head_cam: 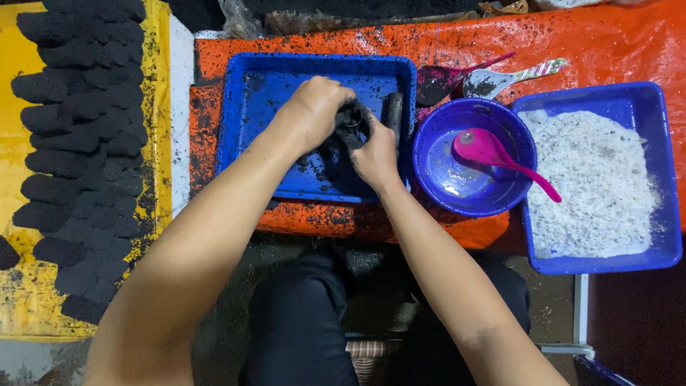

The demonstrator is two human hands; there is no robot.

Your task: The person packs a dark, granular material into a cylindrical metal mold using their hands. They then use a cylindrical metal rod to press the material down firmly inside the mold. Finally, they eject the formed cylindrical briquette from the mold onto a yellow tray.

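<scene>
The black lump [349, 127] sits over the middle of the blue tray [246, 114], pressed between both hands; squeezing it evenly from both sides, low over the tray, would likely keep crumbs in; the left hand [314, 107] closes its grip on the lump from ten o'clock, the right hand [375, 154] from five o'clock, fingers curled tight; a dark cylinder [392, 111] stands at two o'clock; a purple bowl [436, 143] with a pink spoon [493, 154] lies at three; shaped black pieces [78, 143] lie at nine on the yellow sheet [18, 236].

Low bench [586, 43] under an orange sheet, carrying two blue trays [250, 107] [664, 171], a purple bowl [436, 143] between them, two spoons [500, 78] behind the bowl.
</scene>
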